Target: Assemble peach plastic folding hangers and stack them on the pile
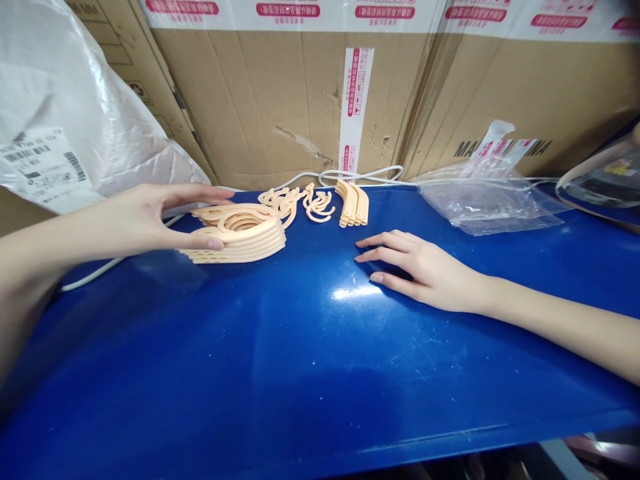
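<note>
A neat stack of curved beige plastic pieces, shaped like hanger bodies (255, 243), lies at the left on the blue table (280, 347). My left hand (150, 213) is spread around the stack's left end, thumb over the near side and fingers reaching past the far side. Whether the fingertips touch it is unclear. My right hand (420, 270) rests open on the table, holding nothing, its fingers pointing left. Just beyond its fingertips is a small pile of short bent beige pieces (353, 203). Loose beige hooks (319, 203) lie between that pile and the stack.
Large cardboard boxes (280, 100) stand along the back edge. A white wrapped parcel (75, 120) leans at the left. A clear plastic bag (480, 207) lies at the back right, near a tape roll (610, 177). A white cable (350, 175) runs along the back.
</note>
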`<action>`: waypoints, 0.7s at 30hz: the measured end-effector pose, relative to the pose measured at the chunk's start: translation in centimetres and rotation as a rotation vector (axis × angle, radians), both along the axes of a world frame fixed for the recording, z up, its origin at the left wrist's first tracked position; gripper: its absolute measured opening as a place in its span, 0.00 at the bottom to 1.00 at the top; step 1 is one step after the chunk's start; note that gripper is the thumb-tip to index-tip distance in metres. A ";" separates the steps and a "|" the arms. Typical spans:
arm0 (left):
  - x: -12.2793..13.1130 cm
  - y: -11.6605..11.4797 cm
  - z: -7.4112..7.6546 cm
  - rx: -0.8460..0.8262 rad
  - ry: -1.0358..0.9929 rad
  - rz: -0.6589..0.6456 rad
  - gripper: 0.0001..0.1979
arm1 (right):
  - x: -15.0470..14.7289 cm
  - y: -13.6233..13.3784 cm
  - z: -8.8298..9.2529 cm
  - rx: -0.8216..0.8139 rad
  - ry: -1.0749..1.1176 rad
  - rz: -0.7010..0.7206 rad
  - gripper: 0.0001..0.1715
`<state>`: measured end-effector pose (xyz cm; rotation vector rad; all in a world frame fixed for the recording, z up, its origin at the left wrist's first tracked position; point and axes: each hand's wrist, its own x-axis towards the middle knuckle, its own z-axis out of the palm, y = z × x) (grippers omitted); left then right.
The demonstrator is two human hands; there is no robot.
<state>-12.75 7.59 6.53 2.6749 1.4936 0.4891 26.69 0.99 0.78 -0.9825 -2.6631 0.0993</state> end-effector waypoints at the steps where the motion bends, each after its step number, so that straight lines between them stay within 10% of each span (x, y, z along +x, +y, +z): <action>1: 0.0 -0.1 0.0 0.010 0.006 -0.018 0.36 | 0.0 0.0 0.0 0.001 -0.002 -0.001 0.20; 21: 0.6 -0.6 0.7 -0.239 0.053 0.184 0.44 | -0.1 0.1 -0.1 0.012 -0.011 -0.004 0.20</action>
